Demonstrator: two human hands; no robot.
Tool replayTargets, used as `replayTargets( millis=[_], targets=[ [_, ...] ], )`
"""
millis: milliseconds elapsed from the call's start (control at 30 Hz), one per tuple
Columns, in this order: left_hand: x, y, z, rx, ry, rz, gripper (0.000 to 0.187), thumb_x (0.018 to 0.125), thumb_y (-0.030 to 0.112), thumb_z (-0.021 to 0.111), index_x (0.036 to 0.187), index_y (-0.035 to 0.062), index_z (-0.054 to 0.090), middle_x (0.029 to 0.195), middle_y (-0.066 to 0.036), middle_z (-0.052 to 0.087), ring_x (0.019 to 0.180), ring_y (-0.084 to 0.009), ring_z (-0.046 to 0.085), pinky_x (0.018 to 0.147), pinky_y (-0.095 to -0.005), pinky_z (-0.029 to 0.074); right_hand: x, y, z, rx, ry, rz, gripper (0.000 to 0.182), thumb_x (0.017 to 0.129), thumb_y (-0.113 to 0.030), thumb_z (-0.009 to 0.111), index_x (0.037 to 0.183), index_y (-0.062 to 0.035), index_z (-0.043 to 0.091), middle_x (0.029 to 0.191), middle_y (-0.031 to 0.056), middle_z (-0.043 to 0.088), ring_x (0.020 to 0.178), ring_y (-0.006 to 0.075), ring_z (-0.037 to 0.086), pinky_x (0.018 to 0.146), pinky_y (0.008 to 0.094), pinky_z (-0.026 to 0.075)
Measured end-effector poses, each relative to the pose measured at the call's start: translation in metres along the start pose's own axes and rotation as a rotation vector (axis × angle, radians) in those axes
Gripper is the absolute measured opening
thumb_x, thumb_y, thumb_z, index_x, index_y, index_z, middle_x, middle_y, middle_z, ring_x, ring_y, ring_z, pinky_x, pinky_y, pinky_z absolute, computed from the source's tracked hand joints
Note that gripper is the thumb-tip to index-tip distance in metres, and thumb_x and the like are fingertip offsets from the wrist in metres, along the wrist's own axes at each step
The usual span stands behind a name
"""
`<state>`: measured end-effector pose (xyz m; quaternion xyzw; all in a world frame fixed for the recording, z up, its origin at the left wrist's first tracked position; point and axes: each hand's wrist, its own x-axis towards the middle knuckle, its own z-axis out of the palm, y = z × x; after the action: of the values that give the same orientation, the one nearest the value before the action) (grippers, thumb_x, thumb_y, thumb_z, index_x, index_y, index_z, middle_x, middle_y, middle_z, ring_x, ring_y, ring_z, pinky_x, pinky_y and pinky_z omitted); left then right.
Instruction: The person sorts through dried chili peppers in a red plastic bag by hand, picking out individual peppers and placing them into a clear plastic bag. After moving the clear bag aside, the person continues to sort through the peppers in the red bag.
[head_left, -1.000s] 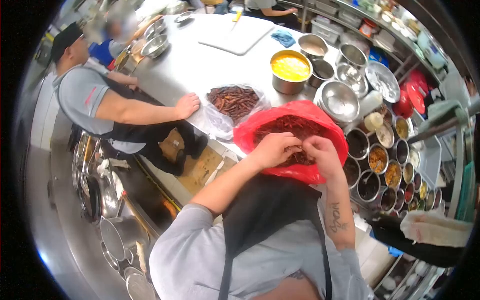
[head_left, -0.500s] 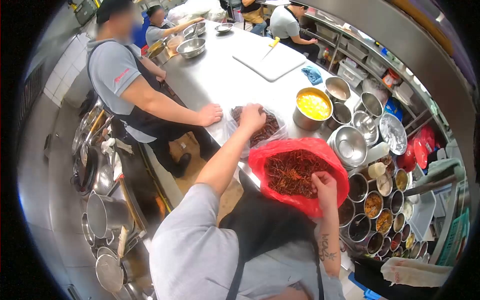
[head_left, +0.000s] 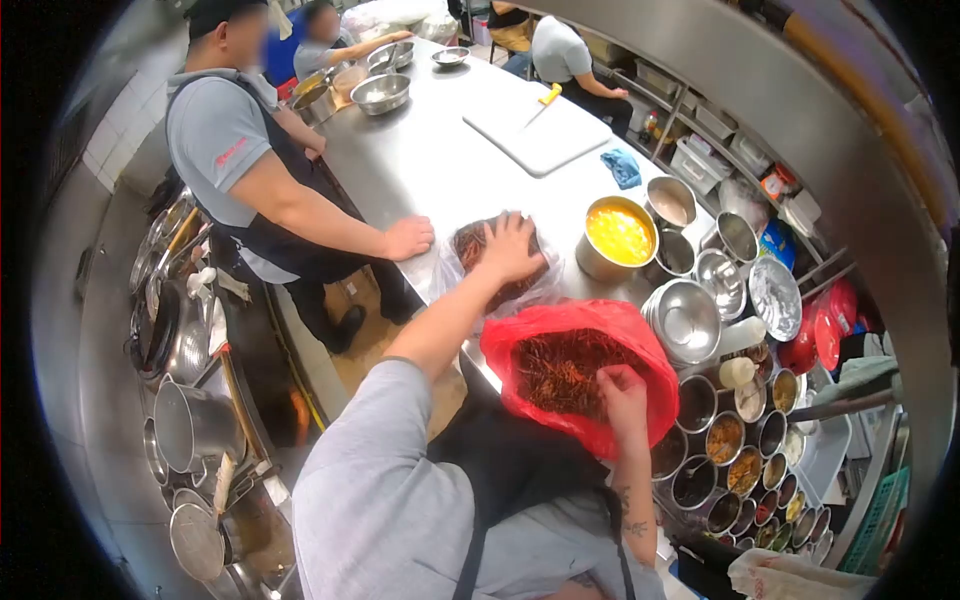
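Note:
Dried reddish-brown chilies fill a red plastic bag [head_left: 660, 350] at the near edge of the steel table. Inside its opening is my right hand [head_left: 622, 392], thumb and fingers pinched together among the chilies [head_left: 560, 368]; whatever sits between the fingertips is too small to make out. Just beyond, a clear plastic bag [head_left: 447, 270] holds more dark red chilies [head_left: 468, 243]. My left hand [head_left: 510, 248] lies on top of these with its fingers spread, palm down, gripping nothing.
A co-worker's hand [head_left: 408, 238] rests on the table [head_left: 380, 180] left of the clear bag. A pot of yellow food [head_left: 605, 262], steel bowls [head_left: 685, 320] and a blue cloth [head_left: 622, 168] stand right. A white board [head_left: 560, 140] with a yellow-handled knife [head_left: 549, 95] lies farther back.
My left hand has gone from closed fingers over the clear bag to spread fingers on the chilies. My right hand stays pinched in the red bag. The whole view has shifted slightly.

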<state>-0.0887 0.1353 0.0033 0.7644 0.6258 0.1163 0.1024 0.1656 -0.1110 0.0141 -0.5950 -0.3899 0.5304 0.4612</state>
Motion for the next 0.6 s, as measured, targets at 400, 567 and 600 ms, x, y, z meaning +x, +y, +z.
replayTargets(
  millis=[400, 567, 600],
  targets=[
    [0.004, -0.145, -0.006, -0.093, 0.260, -0.405, 0.036, 0.081, 0.033, 0.070, 0.099, 0.0017, 0.070, 0.092, -0.023, 0.068, 0.103, -0.0328, 0.065, 0.089, -0.0439, 0.051, -0.007, -0.004, 0.003, -0.277, 0.141, -0.137, 0.017, 0.089, -0.009, 0.069, 0.103, -0.0009, 0.067, 0.091, 0.0081, 0.065, 0.083, 0.0189, 0.062, 0.076, 0.0325, 0.049],
    [-0.023, -0.130, -0.075, 0.037, 0.047, -0.287, 0.041, 0.081, 0.025, 0.063, 0.118, 0.0089, 0.069, 0.111, -0.017, 0.070, 0.106, -0.0344, 0.066, 0.092, -0.0400, 0.052, -0.009, 0.000, -0.001, -0.734, 0.213, -0.343, 0.044, 0.081, -0.013, 0.072, 0.123, -0.0025, 0.062, 0.120, 0.0246, 0.059, 0.118, 0.0400, 0.055, 0.105, 0.0476, 0.042],
    [-0.028, -0.121, -0.083, -0.053, 0.142, -0.383, 0.049, 0.078, 0.020, 0.065, 0.126, 0.0077, 0.065, 0.113, -0.017, 0.070, 0.106, -0.0337, 0.067, 0.091, -0.0375, 0.052, -0.009, 0.006, -0.003, -0.746, 0.211, -0.339, 0.047, 0.081, -0.014, 0.072, 0.126, -0.0029, 0.060, 0.123, 0.0246, 0.058, 0.121, 0.0403, 0.054, 0.106, 0.0474, 0.041]
  ],
)
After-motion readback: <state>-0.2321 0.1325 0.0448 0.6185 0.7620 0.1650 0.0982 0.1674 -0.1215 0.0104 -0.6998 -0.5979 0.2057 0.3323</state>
